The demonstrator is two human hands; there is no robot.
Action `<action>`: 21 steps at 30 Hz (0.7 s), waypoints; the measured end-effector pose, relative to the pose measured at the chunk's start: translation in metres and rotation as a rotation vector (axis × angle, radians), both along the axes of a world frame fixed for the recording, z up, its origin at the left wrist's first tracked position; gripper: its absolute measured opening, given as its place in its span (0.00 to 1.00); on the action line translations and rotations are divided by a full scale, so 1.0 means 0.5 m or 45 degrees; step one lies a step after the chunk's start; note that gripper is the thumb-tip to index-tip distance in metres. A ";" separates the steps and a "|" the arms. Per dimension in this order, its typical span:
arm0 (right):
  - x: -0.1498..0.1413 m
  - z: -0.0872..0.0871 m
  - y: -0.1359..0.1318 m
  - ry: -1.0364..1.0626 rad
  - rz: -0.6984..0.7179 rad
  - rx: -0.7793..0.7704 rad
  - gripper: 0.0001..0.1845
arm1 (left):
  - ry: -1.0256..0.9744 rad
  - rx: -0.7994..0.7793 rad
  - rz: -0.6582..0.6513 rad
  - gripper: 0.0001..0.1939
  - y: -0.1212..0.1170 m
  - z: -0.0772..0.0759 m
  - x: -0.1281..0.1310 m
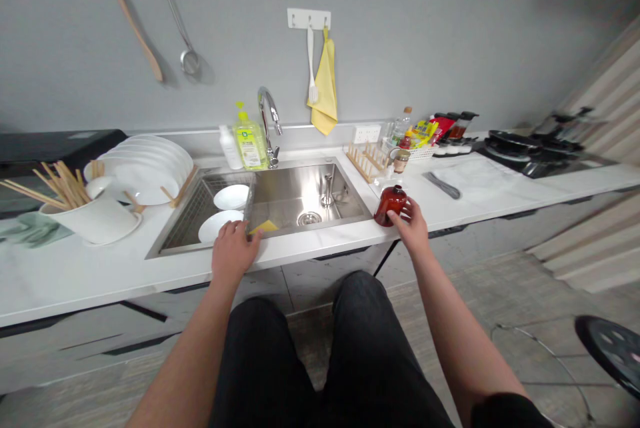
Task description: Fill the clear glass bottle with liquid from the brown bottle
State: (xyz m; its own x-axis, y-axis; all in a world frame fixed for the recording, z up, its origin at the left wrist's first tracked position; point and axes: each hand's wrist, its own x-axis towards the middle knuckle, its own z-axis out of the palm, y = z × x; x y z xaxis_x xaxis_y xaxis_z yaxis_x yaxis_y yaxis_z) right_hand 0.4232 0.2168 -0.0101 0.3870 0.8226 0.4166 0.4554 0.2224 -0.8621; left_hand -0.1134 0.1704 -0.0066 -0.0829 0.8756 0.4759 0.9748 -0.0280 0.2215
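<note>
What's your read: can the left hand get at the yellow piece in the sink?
Probably yes: the left hand rests at the front edge of the sink, its fingers right by the yellow piece, with nothing visible blocking the way.

bottle (391, 207): amber-red | hanging cloth (326, 85): yellow | wall (400, 35): grey | countertop (295, 245): white, grey-veined
</note>
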 end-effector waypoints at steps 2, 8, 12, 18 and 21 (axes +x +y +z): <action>0.028 -0.003 0.006 0.008 -0.123 0.102 0.43 | 0.001 -0.004 0.000 0.32 -0.001 0.001 0.001; 0.115 0.039 0.104 0.022 -0.266 -0.012 0.32 | 0.007 -0.010 0.006 0.33 0.001 0.000 -0.001; 0.133 0.083 0.175 -0.125 -0.083 -0.177 0.36 | 0.016 -0.005 0.008 0.33 0.003 -0.005 -0.004; 0.113 0.094 0.213 -0.318 -0.122 -0.297 0.47 | 0.027 -0.003 0.020 0.33 0.005 -0.006 -0.004; 0.097 0.083 0.209 -0.366 -0.118 -0.332 0.53 | 0.019 -0.012 0.023 0.32 0.006 -0.004 -0.004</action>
State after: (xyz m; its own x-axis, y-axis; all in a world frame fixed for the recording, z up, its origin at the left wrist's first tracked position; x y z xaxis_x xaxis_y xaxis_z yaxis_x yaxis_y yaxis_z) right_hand 0.4719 0.3215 0.0313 0.3624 0.8823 0.3005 0.6943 -0.0404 -0.7186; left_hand -0.1155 0.1734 -0.0086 -0.0919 0.8783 0.4692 0.9783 -0.0083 0.2072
